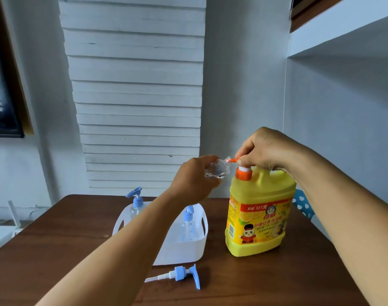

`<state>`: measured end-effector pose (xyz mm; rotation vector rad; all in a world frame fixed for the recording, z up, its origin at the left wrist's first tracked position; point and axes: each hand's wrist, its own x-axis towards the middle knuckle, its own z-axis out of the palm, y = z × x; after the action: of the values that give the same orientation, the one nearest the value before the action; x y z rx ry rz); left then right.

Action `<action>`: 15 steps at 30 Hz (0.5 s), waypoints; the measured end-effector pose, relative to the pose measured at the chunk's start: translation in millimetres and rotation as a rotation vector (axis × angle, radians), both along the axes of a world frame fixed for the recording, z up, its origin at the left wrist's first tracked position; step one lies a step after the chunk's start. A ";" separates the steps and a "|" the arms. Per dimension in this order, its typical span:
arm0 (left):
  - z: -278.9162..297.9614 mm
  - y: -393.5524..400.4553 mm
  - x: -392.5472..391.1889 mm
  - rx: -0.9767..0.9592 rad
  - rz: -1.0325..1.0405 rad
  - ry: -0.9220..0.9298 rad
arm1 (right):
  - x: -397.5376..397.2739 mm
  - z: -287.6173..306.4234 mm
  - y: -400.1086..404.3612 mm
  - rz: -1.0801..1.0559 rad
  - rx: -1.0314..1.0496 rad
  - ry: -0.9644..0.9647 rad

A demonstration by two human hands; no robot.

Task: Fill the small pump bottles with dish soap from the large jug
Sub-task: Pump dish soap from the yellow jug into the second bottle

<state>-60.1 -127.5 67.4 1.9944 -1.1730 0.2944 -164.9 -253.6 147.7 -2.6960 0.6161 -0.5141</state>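
A large yellow dish soap jug point(258, 217) with an orange pump stands on the brown table point(56, 250). My right hand point(263, 149) grips the jug's orange pump head from above. My left hand point(195, 177) holds a small clear bottle point(217, 170) tilted sideways, its open neck touching the orange spout. The bottle's blue pump head point(182, 275) lies loose on the table in front of the tub. Two small clear bottles with blue pumps, one at the back left point(136, 204) and one at the right point(188, 226), stand in a white tub point(184, 248).
The white tub sits left of the jug, partly hidden by my left forearm. A blue dotted cloth point(302, 205) shows behind the jug at the table's right edge. A white slatted wall stands behind the table.
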 end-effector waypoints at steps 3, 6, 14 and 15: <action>8.0 -1.0 -1.2 -0.017 -0.003 -0.003 | -3.5 12.6 0.6 0.006 -0.032 0.001; 12.4 -0.5 -0.3 -0.028 -0.013 -0.020 | -5.8 16.0 -1.7 0.016 -0.035 -0.010; -5.0 -0.1 1.2 0.015 -0.011 0.007 | -1.8 -6.3 -1.4 0.004 0.008 -0.003; -5.8 0.1 0.9 0.015 -0.009 0.017 | -1.2 -6.1 -0.2 0.003 0.003 0.001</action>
<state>-59.2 -127.4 61.7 2.0003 -1.1772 0.2645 -166.1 -253.8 141.6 -2.6937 0.6126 -0.5109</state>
